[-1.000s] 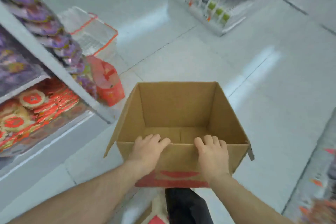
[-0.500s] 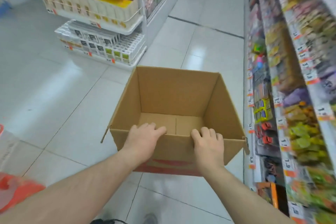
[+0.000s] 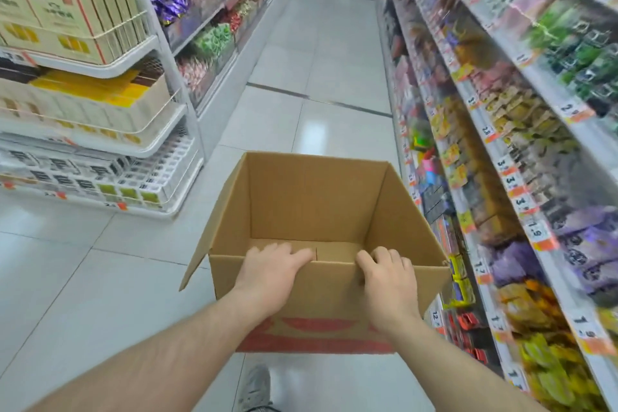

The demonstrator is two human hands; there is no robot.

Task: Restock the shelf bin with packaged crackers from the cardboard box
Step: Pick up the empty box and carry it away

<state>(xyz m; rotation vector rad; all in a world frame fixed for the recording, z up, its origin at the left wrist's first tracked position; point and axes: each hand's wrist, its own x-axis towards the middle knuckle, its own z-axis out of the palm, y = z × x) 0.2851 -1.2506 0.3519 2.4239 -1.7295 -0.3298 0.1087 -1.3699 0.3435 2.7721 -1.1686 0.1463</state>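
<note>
An open brown cardboard box (image 3: 314,207) with a red print on its near side is carried at waist height in front of me. Its inside is bare; no cracker packs show in it. My left hand (image 3: 271,273) grips the near rim left of the middle, fingers hooked over the edge into the box. My right hand (image 3: 389,279) grips the same rim to the right, fingers curled over the edge. No shelf bin of crackers is in view.
A white tiled aisle (image 3: 317,84) runs ahead. Snack shelves with price tags (image 3: 508,130) line the right side, close to the box. A white end rack of boxed goods (image 3: 87,84) stands at the left. My shoe (image 3: 255,385) shows below the box.
The view has swung right, from the red-pack shelf and floor bags round to the aisle. Both hands keep the same grip on the box's near rim.
</note>
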